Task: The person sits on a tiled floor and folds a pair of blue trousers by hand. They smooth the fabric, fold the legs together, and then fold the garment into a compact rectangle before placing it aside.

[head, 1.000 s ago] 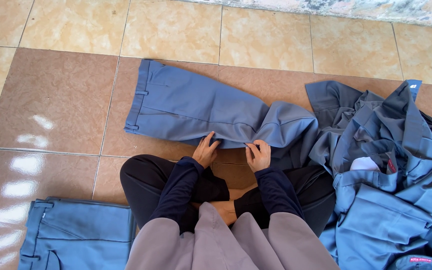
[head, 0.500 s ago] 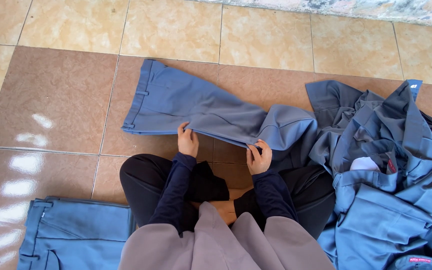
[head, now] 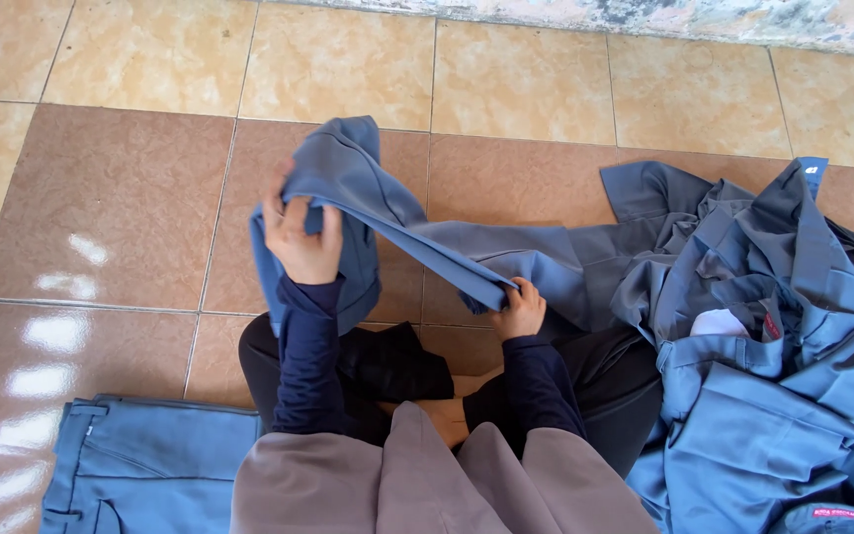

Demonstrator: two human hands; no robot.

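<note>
I sit on a tiled floor with a pair of blue-grey trousers stretched between my hands. My left hand grips the waistband end and holds it lifted off the floor, the cloth draping over and below my fingers. My right hand is shut on the trouser cloth lower down, near my knee. The far end of the trousers runs right into the heap of garments. Both arms wear dark navy sleeves.
A heap of several blue-grey garments lies to my right. A folded pair of blue trousers rests on the floor at my left side. A grey-beige cloth covers my lap. A wall base runs along the top.
The trousers lay flat on the floor before. My left hand has slid left to the waistband end and lifted it up; my right hand stays near the same spot, still gripping cloth.
</note>
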